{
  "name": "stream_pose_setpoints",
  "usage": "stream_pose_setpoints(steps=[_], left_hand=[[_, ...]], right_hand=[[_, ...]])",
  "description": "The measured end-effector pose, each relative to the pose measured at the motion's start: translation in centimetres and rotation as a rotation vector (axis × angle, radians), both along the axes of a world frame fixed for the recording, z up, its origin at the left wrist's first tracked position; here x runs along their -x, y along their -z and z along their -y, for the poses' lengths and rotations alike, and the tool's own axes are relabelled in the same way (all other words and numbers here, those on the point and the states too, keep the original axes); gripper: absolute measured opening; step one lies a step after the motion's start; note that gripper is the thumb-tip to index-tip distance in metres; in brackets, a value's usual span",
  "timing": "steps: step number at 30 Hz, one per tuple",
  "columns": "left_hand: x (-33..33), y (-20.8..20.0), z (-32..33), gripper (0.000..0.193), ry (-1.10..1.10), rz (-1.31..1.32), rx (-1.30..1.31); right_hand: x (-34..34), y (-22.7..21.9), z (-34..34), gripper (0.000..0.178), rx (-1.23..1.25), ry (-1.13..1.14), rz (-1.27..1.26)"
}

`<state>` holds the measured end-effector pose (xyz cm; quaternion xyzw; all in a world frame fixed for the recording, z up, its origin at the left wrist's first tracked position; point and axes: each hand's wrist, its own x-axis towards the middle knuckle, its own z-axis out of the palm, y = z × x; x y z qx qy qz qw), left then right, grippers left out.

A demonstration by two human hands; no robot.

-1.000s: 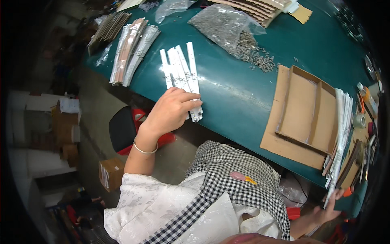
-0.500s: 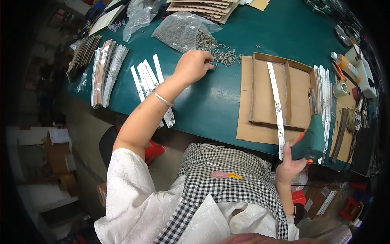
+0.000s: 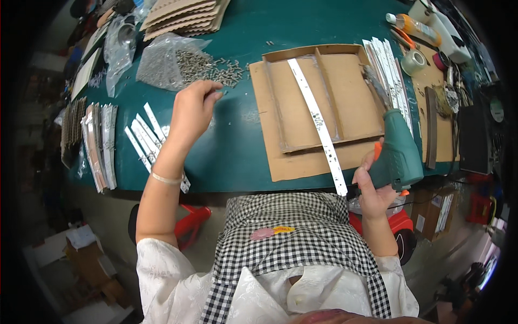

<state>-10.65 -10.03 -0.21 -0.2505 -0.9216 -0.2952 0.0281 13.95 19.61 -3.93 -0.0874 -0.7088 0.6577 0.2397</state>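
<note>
My left hand [image 3: 195, 108] is closed in a pinch beside a pile of small metal pieces [image 3: 229, 74], which spills from a clear plastic bag [image 3: 159, 62]. What its fingertips hold, if anything, is too small to make out. My right hand [image 3: 375, 191] grips a green glue gun [image 3: 402, 146] with an orange trigger, nozzle pointing away from me over the box's right side. A white perforated strip [image 3: 315, 116] lies slantwise across a shallow cardboard box [image 3: 280, 127] with a divider. The strip's near end overhangs the table edge, just left of my right thumb.
More white strips [image 3: 143, 137] lie under my left forearm, and bundled strips [image 3: 100, 146] sit farther left. Another stack of strips [image 3: 389, 70] stands right of the box. Beyond it are an orange bottle [image 3: 415, 29] and a tape roll [image 3: 413, 62]. Corrugated cardboard sheets [image 3: 186, 16] are piled at the back.
The whole view has shifted, with the table's things now farther left. My left hand has drawn slightly back from the metal pieces. My right thumb has come away from the strip's near end.
</note>
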Motion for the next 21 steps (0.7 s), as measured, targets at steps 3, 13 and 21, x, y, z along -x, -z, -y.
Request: stream_pose_setpoints(steps=[3, 13, 21], left_hand=[[-4.6, -3.0, -3.2, 0.01, 0.095, 0.387, -0.364], [-12.0, -0.7, -9.8, 0.012, 0.325, 0.706, -0.943], [-12.5, -0.2, -10.4, 0.013, 0.319, 0.629, -0.9]], right_hand=[[0.5, -0.9, 0.4, 0.057, 0.011, -0.016, 0.049], [3.5, -3.9, 1.6, 0.023, -0.072, -0.166, -0.046], [3.2, -2.7, 2.2, 0.054, 0.076, -0.168, 0.053]])
